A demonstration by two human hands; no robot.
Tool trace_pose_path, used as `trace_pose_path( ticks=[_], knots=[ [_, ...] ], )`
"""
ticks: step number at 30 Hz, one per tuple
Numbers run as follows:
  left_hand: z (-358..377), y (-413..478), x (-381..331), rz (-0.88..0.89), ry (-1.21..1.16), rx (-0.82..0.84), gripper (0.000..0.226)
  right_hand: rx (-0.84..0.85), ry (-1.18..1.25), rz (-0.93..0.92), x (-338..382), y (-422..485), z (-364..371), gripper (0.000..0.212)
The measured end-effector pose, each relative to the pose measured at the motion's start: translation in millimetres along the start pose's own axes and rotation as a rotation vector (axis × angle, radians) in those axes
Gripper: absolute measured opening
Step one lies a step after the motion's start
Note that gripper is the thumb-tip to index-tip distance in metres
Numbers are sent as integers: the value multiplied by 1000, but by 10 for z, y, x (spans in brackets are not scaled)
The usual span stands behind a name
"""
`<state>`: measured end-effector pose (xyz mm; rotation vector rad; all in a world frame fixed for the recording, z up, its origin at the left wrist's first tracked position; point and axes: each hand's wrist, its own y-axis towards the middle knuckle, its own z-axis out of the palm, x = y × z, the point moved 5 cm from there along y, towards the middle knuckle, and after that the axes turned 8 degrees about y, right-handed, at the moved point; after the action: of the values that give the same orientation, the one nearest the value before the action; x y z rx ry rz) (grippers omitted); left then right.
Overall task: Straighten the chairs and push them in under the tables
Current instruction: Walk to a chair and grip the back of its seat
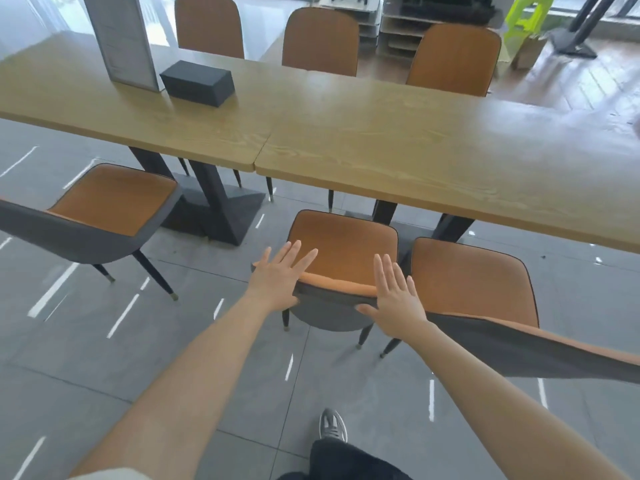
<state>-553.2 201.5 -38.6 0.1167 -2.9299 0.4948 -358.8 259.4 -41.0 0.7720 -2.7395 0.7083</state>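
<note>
We stand behind the middle chair [343,251], its orange seat just short of the near edge of the wooden table [415,161], with bare grey floor [207,341] between chair and table base. Our left hand [277,278] and right hand [394,296] lie flat on the grey backrest's top corners — fingers spread, gripping nothing. The right chair [471,278] stands just beside it; the left chair [114,202] sits angled, well apart. On the table, a black box [197,83] — closed.

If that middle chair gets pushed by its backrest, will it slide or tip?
The middle chair probably slides: thin capped legs on smooth floor tiles. Both hands, left hand and right hand, press high on the backrest, so it might tilt forward slightly. It looks fairly light.
</note>
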Motion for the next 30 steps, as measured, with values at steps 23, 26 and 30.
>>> trace_pose_path(
  ticks=[23,26,30],
  knots=[
    [68,265,166,357,40,109,31,-94,-95,102,-50,159,69,39],
    [53,235,235,357,66,121,30,-106,-45,56,29,185,103,45],
    [85,208,351,365,65,134,34,-176,3,-14,150,206,152,46]
  ],
)
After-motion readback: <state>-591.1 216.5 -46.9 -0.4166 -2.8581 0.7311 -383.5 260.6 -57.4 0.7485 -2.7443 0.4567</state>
